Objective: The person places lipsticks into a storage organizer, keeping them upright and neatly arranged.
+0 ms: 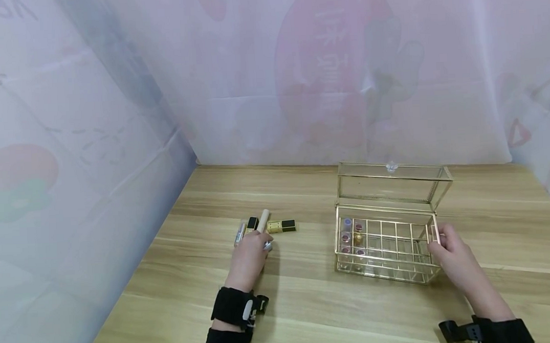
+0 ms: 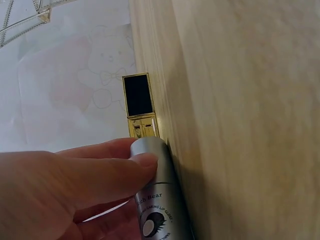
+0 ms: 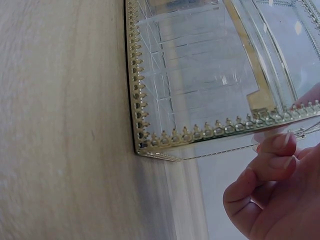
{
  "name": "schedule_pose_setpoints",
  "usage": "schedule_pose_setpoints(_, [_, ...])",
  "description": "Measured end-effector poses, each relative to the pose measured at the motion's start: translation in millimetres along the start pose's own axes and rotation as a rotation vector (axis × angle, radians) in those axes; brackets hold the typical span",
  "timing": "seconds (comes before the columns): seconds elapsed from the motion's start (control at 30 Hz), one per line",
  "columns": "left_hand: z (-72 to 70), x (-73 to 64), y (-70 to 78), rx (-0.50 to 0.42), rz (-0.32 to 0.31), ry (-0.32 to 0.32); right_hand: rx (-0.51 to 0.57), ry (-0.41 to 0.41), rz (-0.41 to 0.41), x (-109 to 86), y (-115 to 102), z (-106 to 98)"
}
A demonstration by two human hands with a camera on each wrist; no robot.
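My left hand point(image 1: 248, 258) is over a small group of cosmetics on the left, pinching a silver lip gloss tube point(image 2: 165, 200) between thumb and fingers. Around it lie a gold-and-black lipstick point(image 1: 282, 226), a second black-capped lipstick point(image 1: 251, 223), a pale tube point(image 1: 263, 220) and a slim clear-and-silver tube point(image 1: 240, 233). At the right, a gold-framed glass box point(image 1: 383, 275) stands with its lid point(image 1: 395, 175) raised. Its divided insert holds several lipsticks point(image 1: 346, 237) in the two left columns. My right hand point(image 1: 458, 258) grips the box's right end wall, fingers curled at the rim.
The wooden tabletop point(image 1: 304, 303) carries everything. Printed cloth sheets point(image 1: 253, 90) hang behind the table and along its left side. A clear knob point(image 1: 391, 167) sits on the lid's upper edge.
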State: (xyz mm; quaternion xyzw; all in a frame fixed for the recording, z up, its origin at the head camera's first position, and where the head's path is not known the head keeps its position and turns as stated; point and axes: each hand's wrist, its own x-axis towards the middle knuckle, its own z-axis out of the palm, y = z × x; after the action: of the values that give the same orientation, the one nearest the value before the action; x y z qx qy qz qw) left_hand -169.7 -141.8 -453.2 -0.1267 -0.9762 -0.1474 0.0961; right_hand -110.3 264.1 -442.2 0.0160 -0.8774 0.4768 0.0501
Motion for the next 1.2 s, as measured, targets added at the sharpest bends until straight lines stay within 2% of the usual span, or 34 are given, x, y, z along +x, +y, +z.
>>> schedule_pose_setpoints(0.2, [-1.5,0.9,-0.4,-0.049,-0.002,0.0,-0.009,-0.005,-0.002,0.3,-0.7,-0.8])
schedule_pose_setpoints(0.5, [-6.2,2.6,0.8,-0.076,0.074,0.117,-0.024,-0.005,-0.006,0.7,0.1,-1.1])
schedule_pose_setpoints(0.6, [-8.6,4.2,4.2,-0.099,0.068,0.135,-0.027,-0.009,-0.002,0.5,0.2,-1.0])
schedule_pose_setpoints(0.77, [-10.7,9.2,12.3,-0.172,0.054,0.13,-0.023,-0.013,0.004,0.0,0.2,-0.5])
schedule_pose_setpoints(0.93, [-12.9,13.7,23.1,-0.244,0.108,0.163,-0.024,-0.008,0.004,-0.2,0.5,-0.3])
schedule_pose_setpoints(1.2, [-18.5,20.8,43.2,-0.28,0.243,0.258,-0.026,-0.01,0.004,0.0,1.4,-0.2])
